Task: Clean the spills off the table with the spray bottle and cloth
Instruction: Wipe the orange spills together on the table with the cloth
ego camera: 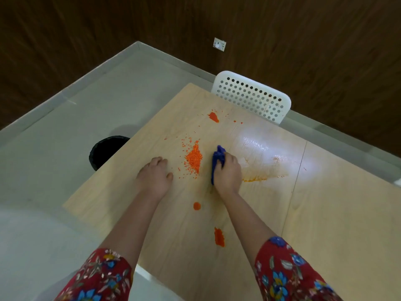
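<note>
Sleeves: red flower-printed sleeves (pixel 102 276) sit at the bottom edge of the view, with both forearms bare and reaching forward over the table.
Table: a pale wood-grain table (pixel 336 213) runs away from the person, its left edge over the grey floor (pixel 54 131).
Nearest spill: an orange streak (pixel 219 236) lies on the table between the two forearms, closer to the right one.
Round spot: a small orange dot (pixel 197 206) lies a little farther on, also between the forearms.
Left hand: the left hand (pixel 155 173) rests palm down on the wood, fingers loosely bent and holding nothing, just left of the grains.
Right hand: the right hand (pixel 227 172) grips a bunched blue cloth (pixel 217 161), fingers curled round it, and presses it to the table.
Cloth: it stands on edge against the surface, just right of the grain pile.
Grain pile: a heap of orange grains (pixel 194 157) lies between the hands, with loose grains scattered round it.
Smear: a thin orange smear (pixel 260 177) and a wet, shining patch (pixel 258 146) lie right of the right hand.
Far splat: an orange splat (pixel 213 116) sits near the table's far end.
Bin: a black bin (pixel 106 151) stands on the floor by the left edge, partly under the table.
Chair: a white perforated chair (pixel 251 98) stands at the far end.
Wall: a dark wood wall (pixel 325 51) carries a white socket (pixel 219 44).
</note>
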